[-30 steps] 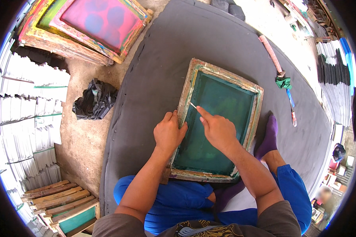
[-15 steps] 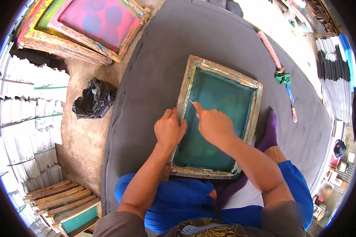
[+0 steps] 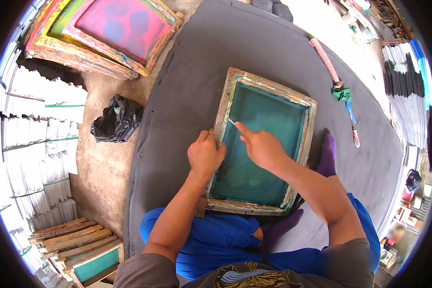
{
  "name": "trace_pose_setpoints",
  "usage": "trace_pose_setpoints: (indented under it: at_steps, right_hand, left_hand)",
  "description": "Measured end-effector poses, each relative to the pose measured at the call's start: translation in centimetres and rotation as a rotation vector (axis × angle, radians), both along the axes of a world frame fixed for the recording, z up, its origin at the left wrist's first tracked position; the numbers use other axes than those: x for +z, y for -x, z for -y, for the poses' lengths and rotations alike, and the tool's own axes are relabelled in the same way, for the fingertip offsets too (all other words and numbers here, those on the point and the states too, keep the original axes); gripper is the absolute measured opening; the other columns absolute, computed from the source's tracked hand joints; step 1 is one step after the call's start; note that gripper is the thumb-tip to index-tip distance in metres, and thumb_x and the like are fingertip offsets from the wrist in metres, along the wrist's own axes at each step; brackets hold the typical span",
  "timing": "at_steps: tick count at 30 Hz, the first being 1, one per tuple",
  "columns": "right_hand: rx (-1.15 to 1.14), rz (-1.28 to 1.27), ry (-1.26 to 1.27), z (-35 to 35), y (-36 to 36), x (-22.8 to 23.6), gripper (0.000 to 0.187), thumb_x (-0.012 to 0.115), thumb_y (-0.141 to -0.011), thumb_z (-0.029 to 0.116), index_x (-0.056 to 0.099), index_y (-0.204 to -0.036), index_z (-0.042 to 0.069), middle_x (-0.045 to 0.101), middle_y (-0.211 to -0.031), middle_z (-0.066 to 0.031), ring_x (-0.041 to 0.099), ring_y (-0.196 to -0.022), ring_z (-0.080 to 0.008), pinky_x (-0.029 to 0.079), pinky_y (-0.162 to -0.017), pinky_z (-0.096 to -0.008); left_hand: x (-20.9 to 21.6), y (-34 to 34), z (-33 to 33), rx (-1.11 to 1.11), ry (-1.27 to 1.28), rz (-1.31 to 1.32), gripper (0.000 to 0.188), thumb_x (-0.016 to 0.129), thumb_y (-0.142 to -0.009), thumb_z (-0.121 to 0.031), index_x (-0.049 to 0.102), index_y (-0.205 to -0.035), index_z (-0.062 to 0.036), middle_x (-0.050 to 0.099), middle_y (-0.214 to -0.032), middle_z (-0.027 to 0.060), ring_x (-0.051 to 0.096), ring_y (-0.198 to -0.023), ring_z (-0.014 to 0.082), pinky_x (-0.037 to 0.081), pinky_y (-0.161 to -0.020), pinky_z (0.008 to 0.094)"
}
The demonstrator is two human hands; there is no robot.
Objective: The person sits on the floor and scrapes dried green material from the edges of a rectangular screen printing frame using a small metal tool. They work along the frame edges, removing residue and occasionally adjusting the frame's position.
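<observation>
A screen printing frame [image 3: 266, 139] with paint-stained wooden rails and a dark green mesh lies on the grey mat in front of my crossed legs. My left hand [image 3: 206, 153] is closed over its left rail, fingertips at the outer side and thumb toward the mesh. Above the mesh, my right hand [image 3: 263, 148] pinches a thin, pale, pointed tool [image 3: 232, 122], index finger stretched along it. The tool's tip is at the inner edge of the left rail, beyond my left hand. Most of the tool is hidden in my fist, so its exact kind does not show.
A grey padded mat [image 3: 187, 77] spreads under me. To the right lie a pink-wrapped roll [image 3: 324, 60], a green cloth [image 3: 342, 94] and a brush-like tool [image 3: 355, 137]. On the left are a black plastic bag [image 3: 116, 120], stacked white sheets [image 3: 26, 129] and colourful frames [image 3: 125, 29].
My right hand has drawn back slightly to the right, and more of the thin tool shows. My left hand keeps its hold on the rail.
</observation>
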State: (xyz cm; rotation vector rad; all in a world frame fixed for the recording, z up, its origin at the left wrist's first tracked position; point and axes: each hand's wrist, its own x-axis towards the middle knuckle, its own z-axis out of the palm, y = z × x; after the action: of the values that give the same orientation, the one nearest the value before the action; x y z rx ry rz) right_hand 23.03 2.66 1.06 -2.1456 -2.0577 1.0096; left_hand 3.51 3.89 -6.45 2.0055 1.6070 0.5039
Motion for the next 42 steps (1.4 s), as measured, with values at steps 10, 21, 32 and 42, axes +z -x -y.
trace_pose_setpoints:
  at_steps: [10,21,32,42]
  right_hand:
    - [0.018,0.015,-0.025,0.7,0.1,-1.2,0.046,0.055,-0.110,0.026,0.054,-0.155,0.017,0.074,-0.094,-0.0219,0.073,-0.075,-0.0375,0.055,-0.074,-0.0468]
    - [-0.055,-0.079,0.044,0.7,-0.1,-1.6,0.047,0.054,-0.110,0.028,0.052,-0.157,0.019,0.076,-0.109,-0.0237,0.076,-0.085,-0.0385,0.059,-0.078,-0.0490]
    - [-0.137,-0.419,-0.135,1.1,-1.7,-5.6,0.047,0.057,-0.110,0.028,0.053,-0.157,0.029,0.066,-0.078,-0.0121,0.069,-0.068,-0.0268,0.055,-0.063,-0.0393]
    - [0.109,-0.169,-0.174,-0.7,-4.0,-5.3,0.046,0.058,-0.109,0.031,0.054,-0.155,0.031,0.058,-0.074,-0.0031,0.059,-0.059,-0.0215,0.051,-0.057,-0.0366]
  left_hand:
    - [0.4,0.1,0.0,-0.013,-0.013,-0.040,0.051,0.083,-0.077,-0.026,0.072,-0.118,0.0022,0.068,-0.097,0.0147,0.073,-0.078,0.0363,0.060,-0.069,0.0457]
    - [0.3,0.2,-0.1,-0.015,-0.023,-0.042,0.052,0.082,-0.078,-0.027,0.072,-0.121,0.0018,0.069,-0.100,0.0148,0.073,-0.080,0.0369,0.060,-0.070,0.0458]
    - [0.7,0.2,-0.4,-0.029,0.030,-0.042,0.054,0.081,-0.080,-0.031,0.072,-0.122,0.0024,0.069,-0.101,0.0151,0.073,-0.081,0.0374,0.060,-0.071,0.0463]
    - [0.3,0.4,-0.2,-0.058,-0.007,-0.031,0.057,0.081,-0.080,-0.029,0.071,-0.124,0.0044,0.069,-0.102,0.0128,0.073,-0.077,0.0339,0.060,-0.067,0.0443]
